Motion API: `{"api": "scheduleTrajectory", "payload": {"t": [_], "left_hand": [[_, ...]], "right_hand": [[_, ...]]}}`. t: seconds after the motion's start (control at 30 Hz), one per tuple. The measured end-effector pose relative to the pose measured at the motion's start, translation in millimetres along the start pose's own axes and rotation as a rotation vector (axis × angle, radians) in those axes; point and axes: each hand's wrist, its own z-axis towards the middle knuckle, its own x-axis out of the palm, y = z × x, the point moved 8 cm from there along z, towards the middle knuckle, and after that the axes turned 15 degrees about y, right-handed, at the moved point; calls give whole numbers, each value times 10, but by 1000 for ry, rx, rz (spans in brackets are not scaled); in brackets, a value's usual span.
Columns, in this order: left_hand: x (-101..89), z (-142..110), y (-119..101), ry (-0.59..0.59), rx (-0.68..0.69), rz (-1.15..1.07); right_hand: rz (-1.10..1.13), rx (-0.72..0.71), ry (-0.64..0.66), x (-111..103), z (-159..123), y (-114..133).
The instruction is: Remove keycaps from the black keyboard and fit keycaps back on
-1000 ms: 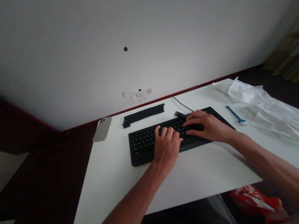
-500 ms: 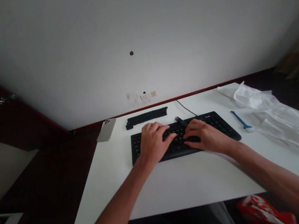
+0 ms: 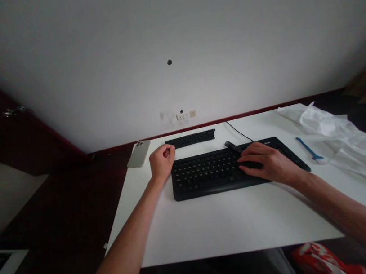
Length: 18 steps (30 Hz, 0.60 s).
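A black keyboard (image 3: 207, 191) lies on the white table, with small pale spots showing across its key area. Behind its left part sits a block of black keycaps (image 3: 192, 139) set close together in rows. My left hand (image 3: 162, 161) is at the left end of that block, its fingers curled and pinched; whatever is between them is hidden. Over the right half of the keyboard, my right hand (image 3: 264, 162) is bent around a dark slim tool (image 3: 232, 146), whose end sticks out past the fingers toward the wall. The palm hides the rest of it.
A phone (image 3: 139, 154) lies face down at the table's back left. To the right are a blue brush-like tool (image 3: 309, 148) and crumpled white plastic sheeting (image 3: 350, 140). The keyboard's black cable (image 3: 238, 131) runs over the back edge. Below the front edge is a red bag (image 3: 323, 260).
My left hand has left the keyboard's left half and moved left and back to the keycap block, its fingers closing. My right hand stays in place on the keyboard. The view has shifted slightly.
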Motion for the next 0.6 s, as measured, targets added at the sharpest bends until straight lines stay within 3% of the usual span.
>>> {"api": "scheduleTrajectory", "payload": {"t": [0.13, 0.23, 0.33, 0.5, 0.6], "left_hand": [[34, -8, 86, -13, -42, -125], [41, -8, 198, -52, -85, -242], [95, -36, 270, -70, -119, -352], [220, -87, 211, -23, -105, -376], [207, -79, 224, -31, -87, -411]], "right_hand": [[-31, 52, 29, -8, 8, -70], [-46, 84, -4, -54, 84, 37], [9, 56, -3, -5, 295, 326], [136, -81, 180, 408, 825, 961], [99, -114, 271, 624, 1063, 1158]]}}
